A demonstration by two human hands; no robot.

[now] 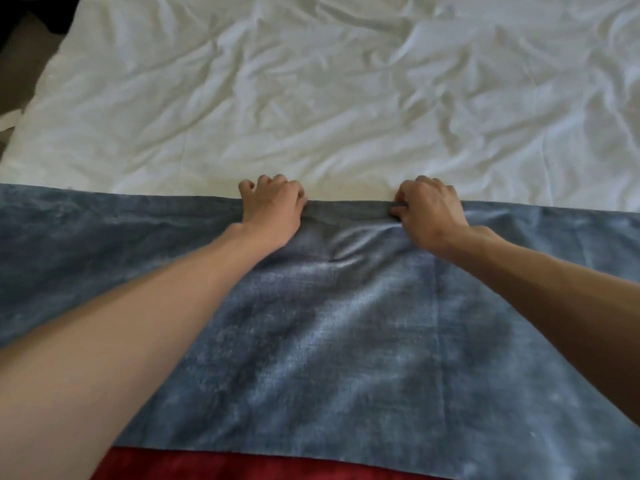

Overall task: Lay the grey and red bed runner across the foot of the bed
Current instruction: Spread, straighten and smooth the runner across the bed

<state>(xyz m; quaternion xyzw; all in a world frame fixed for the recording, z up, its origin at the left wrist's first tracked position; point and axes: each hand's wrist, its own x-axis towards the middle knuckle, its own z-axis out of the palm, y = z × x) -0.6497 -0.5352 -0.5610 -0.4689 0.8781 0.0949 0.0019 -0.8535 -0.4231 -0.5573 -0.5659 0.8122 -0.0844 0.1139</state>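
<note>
Grey-red runner point(346, 323) far edge pinched: left grip point(272, 211), right grip point(431, 213).

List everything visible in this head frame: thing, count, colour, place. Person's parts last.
grey woven bed runner panel: 1, blue-grey, spread across the near part of the bed, small puckers between the hands
red fabric band: 1, deep red, bottom edge of frame, bordering the grey panel's near edge
wrinkled white bed cover: 1, white, far half of the frame, beyond the runner
dark floor area: 1, brown to black, upper left, beside the bed
left hand: 1, fingers curled at the runner's far edge, left of centre
right hand: 1, pinching the runner's far edge, right of centre
forearms: 2, bare, reaching in from the bottom corners
</note>
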